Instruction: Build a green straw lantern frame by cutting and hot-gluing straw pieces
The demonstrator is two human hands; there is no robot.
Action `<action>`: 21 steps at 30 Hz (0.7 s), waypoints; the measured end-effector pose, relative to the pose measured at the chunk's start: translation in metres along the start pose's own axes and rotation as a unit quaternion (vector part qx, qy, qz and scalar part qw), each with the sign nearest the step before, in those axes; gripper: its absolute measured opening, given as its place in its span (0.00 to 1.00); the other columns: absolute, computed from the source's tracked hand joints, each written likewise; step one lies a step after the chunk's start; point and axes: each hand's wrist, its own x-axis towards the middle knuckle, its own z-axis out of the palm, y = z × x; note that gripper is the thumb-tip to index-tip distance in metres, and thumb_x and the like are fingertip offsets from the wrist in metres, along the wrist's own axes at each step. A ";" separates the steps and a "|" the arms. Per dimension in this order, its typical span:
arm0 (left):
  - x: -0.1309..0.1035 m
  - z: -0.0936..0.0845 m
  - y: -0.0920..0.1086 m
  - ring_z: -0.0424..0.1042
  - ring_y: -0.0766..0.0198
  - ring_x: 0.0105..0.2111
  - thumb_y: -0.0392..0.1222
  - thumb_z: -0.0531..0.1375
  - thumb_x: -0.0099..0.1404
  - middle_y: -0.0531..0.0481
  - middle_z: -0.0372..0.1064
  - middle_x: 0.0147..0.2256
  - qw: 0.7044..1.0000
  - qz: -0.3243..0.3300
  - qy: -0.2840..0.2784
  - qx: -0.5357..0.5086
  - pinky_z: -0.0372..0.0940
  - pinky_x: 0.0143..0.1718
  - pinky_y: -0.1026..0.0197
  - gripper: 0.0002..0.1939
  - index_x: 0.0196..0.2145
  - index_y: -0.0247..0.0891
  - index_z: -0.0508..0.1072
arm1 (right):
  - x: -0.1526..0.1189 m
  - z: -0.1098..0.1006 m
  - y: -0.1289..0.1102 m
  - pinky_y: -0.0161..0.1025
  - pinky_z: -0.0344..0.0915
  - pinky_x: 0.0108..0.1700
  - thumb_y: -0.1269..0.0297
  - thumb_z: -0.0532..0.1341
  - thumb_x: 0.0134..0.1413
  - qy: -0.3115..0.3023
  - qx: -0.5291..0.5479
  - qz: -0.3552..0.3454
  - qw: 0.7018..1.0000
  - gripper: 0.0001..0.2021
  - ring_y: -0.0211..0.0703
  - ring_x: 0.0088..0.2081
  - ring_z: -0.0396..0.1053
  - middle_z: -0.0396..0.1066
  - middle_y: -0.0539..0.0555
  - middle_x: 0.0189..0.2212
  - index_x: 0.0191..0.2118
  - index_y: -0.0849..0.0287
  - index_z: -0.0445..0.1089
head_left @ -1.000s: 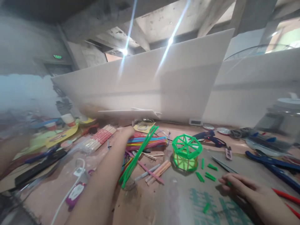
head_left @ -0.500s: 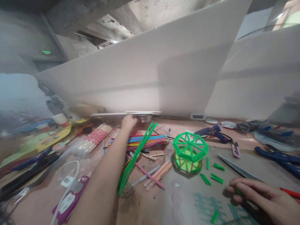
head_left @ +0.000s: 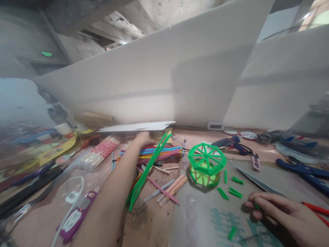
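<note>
Green frame (head_left: 207, 164) right of centre. Right hand (head_left: 272, 211), lower right, pinches green bit (head_left: 257, 203); left hand (head_left: 144, 138) near white sheets (head_left: 136, 127), grip unclear.

No words can be read — the glowing green sign (head_left: 47, 54) is too blurry, and so are the tiny dark marks on the orange stick (head_left: 178, 187).

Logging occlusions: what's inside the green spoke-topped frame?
Inside the green frame, a yellow-green panel shows low down. The frame itself covers parts of its interior; whatever sits directly behind those parts can't be seen.
</note>
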 end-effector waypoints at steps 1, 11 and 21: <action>-0.001 -0.001 0.000 0.74 0.52 0.51 0.47 0.63 0.72 0.42 0.71 0.55 1.000 0.013 -0.010 0.007 0.74 0.50 0.46 0.19 0.57 0.37 0.72 | 0.000 -0.002 0.000 0.44 0.79 0.32 0.38 0.71 0.38 -0.030 0.001 0.009 1.000 0.23 0.58 0.27 0.79 0.82 0.65 0.30 0.27 0.56 0.84; -0.006 -0.008 0.004 0.74 0.52 0.52 0.47 0.62 0.73 0.41 0.70 0.57 0.993 0.096 -0.025 0.070 0.73 0.52 0.45 0.17 0.56 0.39 0.73 | 0.002 -0.008 0.002 0.40 0.78 0.36 0.42 0.71 0.46 -0.089 -0.010 0.019 0.996 0.21 0.52 0.30 0.78 0.82 0.62 0.33 0.31 0.57 0.84; 0.012 0.002 0.007 0.74 0.52 0.51 0.47 0.63 0.73 0.40 0.71 0.55 0.987 -0.081 0.097 0.104 0.73 0.51 0.45 0.20 0.57 0.36 0.71 | 0.001 -0.008 0.006 0.39 0.77 0.36 0.42 0.70 0.47 -0.091 0.015 0.019 0.996 0.21 0.50 0.30 0.78 0.82 0.62 0.32 0.32 0.57 0.84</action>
